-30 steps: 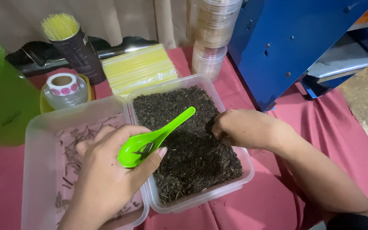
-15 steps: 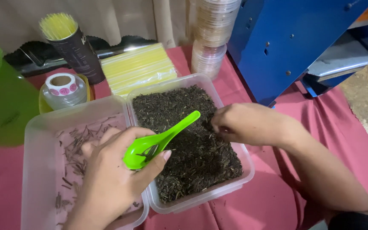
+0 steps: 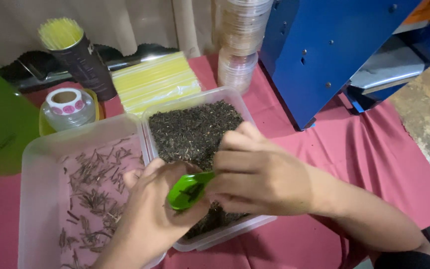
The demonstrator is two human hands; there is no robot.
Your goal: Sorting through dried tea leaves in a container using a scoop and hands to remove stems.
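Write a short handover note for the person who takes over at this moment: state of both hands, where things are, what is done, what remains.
Left hand: holds the green scoop over the near end of the dark-leaf tub.
Right hand: fingers at the scoop's bowl, apparently picking at its contents; the grip is hidden.
Twig tub, on the left beside it: thin scatter of twigs.
Done: some twigs separated out.
Left: the dark-leaf tub looks nearly full.

The right hand (image 3: 260,174) hides the green scoop's (image 3: 189,190) handle beyond the left grip; the tub (image 3: 36,164) runs off the bottom edge.
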